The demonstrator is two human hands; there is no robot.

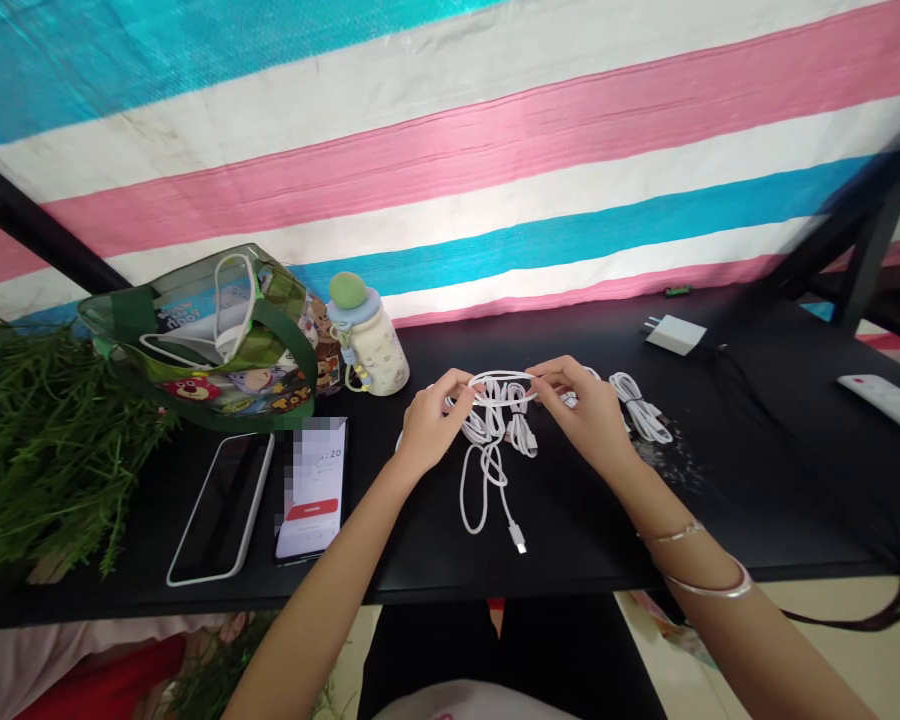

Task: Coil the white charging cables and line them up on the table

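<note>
A white charging cable [502,377] is looped in the air between my two hands. My left hand [436,420] pinches the left side of the loop, and my right hand [581,410] pinches its right side. From the loop a loose length hangs toward me, with the cable's plug [518,538] at its end over the black table. Behind and below the loop lie several bundled white cables [521,432], partly hidden by my hands. Another coiled white cable [640,408] rests just right of my right hand.
Left on the table [570,540] are a dark-screened phone [221,510], a lit phone [316,490], a green clear bag [225,370], a bottle [371,345] and green plants [52,450]. A white charger [675,334], black cord [780,420] and power strip [889,405] are to the right.
</note>
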